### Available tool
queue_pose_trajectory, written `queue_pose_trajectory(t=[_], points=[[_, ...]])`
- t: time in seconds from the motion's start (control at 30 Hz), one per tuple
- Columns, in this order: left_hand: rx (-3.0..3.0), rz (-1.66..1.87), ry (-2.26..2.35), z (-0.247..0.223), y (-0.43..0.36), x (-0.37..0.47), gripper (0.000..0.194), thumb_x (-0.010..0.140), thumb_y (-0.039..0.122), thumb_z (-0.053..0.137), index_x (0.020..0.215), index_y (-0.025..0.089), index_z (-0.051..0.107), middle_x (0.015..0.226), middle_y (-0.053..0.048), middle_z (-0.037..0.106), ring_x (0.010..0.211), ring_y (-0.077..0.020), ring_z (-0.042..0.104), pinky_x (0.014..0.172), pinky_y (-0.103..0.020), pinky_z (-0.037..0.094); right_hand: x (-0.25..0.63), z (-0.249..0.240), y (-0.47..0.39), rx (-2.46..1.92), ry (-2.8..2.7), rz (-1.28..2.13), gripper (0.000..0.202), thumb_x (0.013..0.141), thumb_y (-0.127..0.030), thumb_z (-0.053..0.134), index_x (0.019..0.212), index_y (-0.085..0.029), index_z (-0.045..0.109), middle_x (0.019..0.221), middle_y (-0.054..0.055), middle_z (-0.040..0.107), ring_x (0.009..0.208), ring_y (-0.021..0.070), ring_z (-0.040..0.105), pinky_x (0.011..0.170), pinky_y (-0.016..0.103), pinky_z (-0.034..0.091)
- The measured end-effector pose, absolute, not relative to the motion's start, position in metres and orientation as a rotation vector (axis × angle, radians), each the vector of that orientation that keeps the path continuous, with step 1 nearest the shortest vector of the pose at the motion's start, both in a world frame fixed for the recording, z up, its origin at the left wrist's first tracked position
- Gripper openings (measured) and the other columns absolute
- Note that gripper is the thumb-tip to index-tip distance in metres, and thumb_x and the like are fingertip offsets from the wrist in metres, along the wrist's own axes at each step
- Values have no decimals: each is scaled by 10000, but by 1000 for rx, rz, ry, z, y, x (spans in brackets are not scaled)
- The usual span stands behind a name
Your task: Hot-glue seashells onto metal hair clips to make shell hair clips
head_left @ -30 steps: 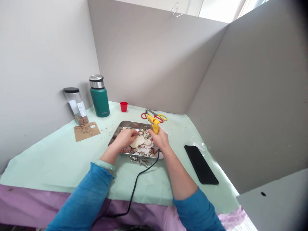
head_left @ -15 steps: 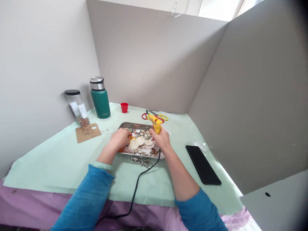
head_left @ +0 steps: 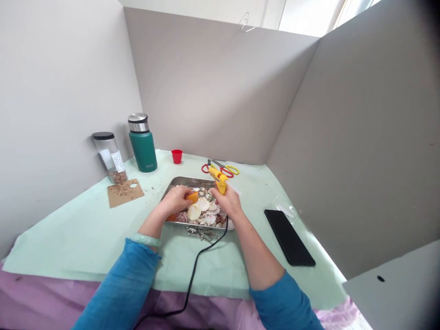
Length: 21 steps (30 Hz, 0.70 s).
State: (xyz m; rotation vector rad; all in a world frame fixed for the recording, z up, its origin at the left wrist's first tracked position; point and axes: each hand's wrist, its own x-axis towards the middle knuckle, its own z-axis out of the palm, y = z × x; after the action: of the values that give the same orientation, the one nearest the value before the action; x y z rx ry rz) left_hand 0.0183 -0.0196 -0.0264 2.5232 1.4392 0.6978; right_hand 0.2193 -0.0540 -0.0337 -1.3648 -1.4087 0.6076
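Note:
Over the left part of a metal tray (head_left: 178,179), my left hand (head_left: 177,200) pinches a small flat orange piece (head_left: 193,197); what exactly it is I cannot make out. Several seashells (head_left: 194,211) fill the tray, with larger pale scallop shells on top. My right hand (head_left: 227,199) is wrapped round a yellow hot glue gun (head_left: 219,178) at the tray's right side. A clear glue stick sticks out of the gun's back end, and its black cord (head_left: 195,261) runs down across the cloth. Another orange piece (head_left: 172,217) shows at the tray's left edge.
Small metal parts (head_left: 201,233) lie before the tray. Scissors (head_left: 228,171) and a red cup (head_left: 177,156) are behind it. At left stand a green flask (head_left: 143,149), a clear jar (head_left: 112,160) and a brown card (head_left: 125,195). A black phone (head_left: 289,238) lies at right.
My left hand has lifted the orange piece a little, so more of it shows above the shells. The glue gun has shifted slightly left in my right hand.

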Motion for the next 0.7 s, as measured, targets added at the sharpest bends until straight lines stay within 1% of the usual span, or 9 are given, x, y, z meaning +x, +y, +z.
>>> queue_pose_trajectory(t=[0.07,0.13,0.2,0.3,0.4,0.5,0.6,0.7], points=[[2509,811,1409,-24,-23,22,123,714,259,576,730,175,665,611,0,599,551,-142,528,531,-238,395,219,-33,-54,-1339,-1417,636,294,726,-366,598,960,-189,582,683,-20,618,420,112,547,459,233,452],[2513,929,1357,-22,-28,28,146,753,278,558,743,171,656,649,-2,597,567,-127,523,542,-229,398,217,-31,-56,-1308,-1429,673,308,722,-381,609,959,-188,576,675,-24,614,425,109,546,457,229,454],[2544,1022,1278,-19,-34,36,149,778,261,543,751,176,662,701,-13,598,613,-126,529,574,-230,403,216,-28,-57,-1273,-1441,716,322,731,-409,601,962,-187,565,669,-26,614,425,105,541,445,224,454],[2613,1114,1162,-17,-43,47,165,803,223,525,763,187,681,746,-37,587,708,-153,533,655,-267,409,215,-24,-59,-1235,-1446,758,321,752,-439,572,950,-186,556,668,-27,614,421,97,530,424,213,446],[2661,1161,1067,-17,-47,54,140,797,212,554,780,199,693,726,-42,578,754,-182,528,714,-313,408,216,-25,-57,-1234,-1431,749,257,758,-397,561,903,-185,564,633,-38,595,428,97,536,435,207,446],[2649,1221,1004,-14,-49,54,147,805,286,580,856,207,694,771,-46,590,798,-186,541,738,-316,424,218,-29,-54,-1256,-1401,722,231,749,-327,553,928,-181,569,601,-47,580,437,104,548,456,210,454],[2419,1329,1033,-9,-49,49,217,822,355,556,913,199,677,874,-59,598,825,-174,559,753,-297,446,219,-32,-52,-1261,-1393,704,260,736,-321,563,951,-175,574,620,-42,585,451,108,553,463,211,455],[2115,1327,1119,-7,-47,45,281,802,385,560,985,189,645,974,-69,616,768,-160,576,725,-287,465,218,-32,-54,-1241,-1411,699,259,728,-340,580,929,-177,582,659,-35,596,474,107,559,484,213,466]])
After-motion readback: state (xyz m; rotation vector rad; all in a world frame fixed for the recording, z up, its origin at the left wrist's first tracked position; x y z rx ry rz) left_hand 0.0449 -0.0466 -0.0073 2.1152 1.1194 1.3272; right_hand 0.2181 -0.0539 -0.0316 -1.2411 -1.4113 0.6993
